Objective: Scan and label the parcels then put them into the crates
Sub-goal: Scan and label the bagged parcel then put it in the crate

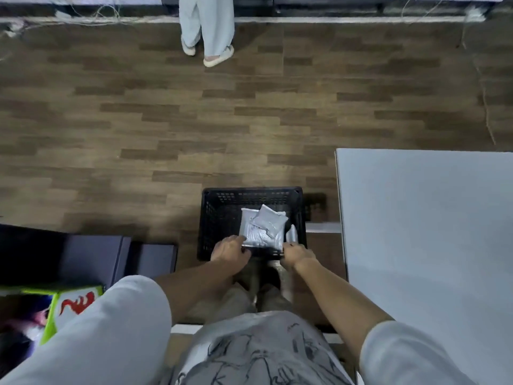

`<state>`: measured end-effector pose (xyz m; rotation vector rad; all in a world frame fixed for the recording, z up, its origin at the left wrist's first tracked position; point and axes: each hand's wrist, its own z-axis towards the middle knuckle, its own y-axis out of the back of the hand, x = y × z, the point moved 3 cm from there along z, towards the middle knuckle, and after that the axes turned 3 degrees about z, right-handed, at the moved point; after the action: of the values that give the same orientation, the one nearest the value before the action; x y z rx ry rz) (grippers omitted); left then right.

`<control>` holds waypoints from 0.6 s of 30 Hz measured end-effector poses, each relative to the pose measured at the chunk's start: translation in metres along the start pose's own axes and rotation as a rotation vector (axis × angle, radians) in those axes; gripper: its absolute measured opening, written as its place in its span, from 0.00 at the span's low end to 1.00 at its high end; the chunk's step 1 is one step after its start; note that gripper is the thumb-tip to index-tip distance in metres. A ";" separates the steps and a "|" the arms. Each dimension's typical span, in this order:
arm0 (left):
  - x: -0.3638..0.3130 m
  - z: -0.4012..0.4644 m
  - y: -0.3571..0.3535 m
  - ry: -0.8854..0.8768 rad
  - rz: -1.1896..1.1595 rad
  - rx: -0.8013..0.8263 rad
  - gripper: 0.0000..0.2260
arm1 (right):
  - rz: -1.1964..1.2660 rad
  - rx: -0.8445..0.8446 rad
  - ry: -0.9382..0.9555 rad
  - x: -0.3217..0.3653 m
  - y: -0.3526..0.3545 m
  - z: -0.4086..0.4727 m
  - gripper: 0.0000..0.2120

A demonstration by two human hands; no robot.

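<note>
A black plastic crate [219, 215] stands on the wooden floor in front of my feet. Inside it lies a large grey parcel [254, 232], with a smaller grey parcel [268, 219] lying on top of it. A further pale parcel [292, 234] leans against the crate's right wall. My left hand [230, 250] grips the near left corner of the large parcel at the crate's near rim. My right hand [297, 255] holds the parcel's near right corner, fingers curled over the rim.
A white table [427, 232] fills the right side. Dark boxes [94, 257] and a green-edged bag [75, 304] sit at the left. Another person's legs [206, 29] stand across the open wooden floor, near cables along the far wall.
</note>
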<state>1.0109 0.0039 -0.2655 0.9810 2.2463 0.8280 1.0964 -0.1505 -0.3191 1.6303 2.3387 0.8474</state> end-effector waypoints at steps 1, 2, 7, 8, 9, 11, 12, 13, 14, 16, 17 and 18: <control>0.001 0.005 -0.002 -0.016 0.009 0.006 0.21 | 0.000 0.003 -0.012 -0.001 -0.001 0.007 0.25; 0.003 0.010 -0.005 -0.032 0.017 0.014 0.21 | -0.003 0.001 -0.025 -0.002 -0.001 0.015 0.25; 0.022 0.054 -0.030 -0.076 0.066 0.043 0.23 | 0.065 -0.027 -0.089 -0.001 -0.017 0.071 0.24; 0.028 0.067 -0.037 -0.069 0.073 0.050 0.23 | 0.066 -0.039 -0.093 -0.002 -0.022 0.085 0.24; 0.035 0.081 -0.045 -0.059 0.075 0.060 0.23 | 0.064 -0.045 -0.097 -0.003 -0.029 0.100 0.23; 0.047 0.108 -0.064 -0.041 0.066 0.073 0.24 | 0.057 -0.042 -0.114 -0.007 -0.044 0.128 0.22; 0.052 0.121 -0.075 -0.035 0.065 0.084 0.25 | 0.058 -0.042 -0.126 -0.011 -0.053 0.143 0.22; 0.057 0.134 -0.086 -0.034 0.068 0.094 0.26 | 0.057 -0.048 -0.137 -0.015 -0.062 0.158 0.23; 0.059 0.145 -0.095 -0.038 0.073 0.097 0.26 | 0.049 -0.062 -0.142 -0.019 -0.070 0.171 0.23; 0.066 0.174 -0.122 -0.049 0.083 0.110 0.26 | 0.039 -0.075 -0.148 -0.029 -0.091 0.204 0.23; 0.070 0.188 -0.135 -0.054 0.088 0.111 0.26 | 0.041 -0.086 -0.153 -0.034 -0.101 0.219 0.23; 0.074 0.201 -0.147 -0.058 0.095 0.112 0.26 | 0.034 -0.098 -0.161 -0.038 -0.109 0.234 0.24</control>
<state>1.0395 0.0441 -0.5206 1.1569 2.2309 0.7113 1.1261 -0.1291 -0.5772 1.6379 2.1327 0.7924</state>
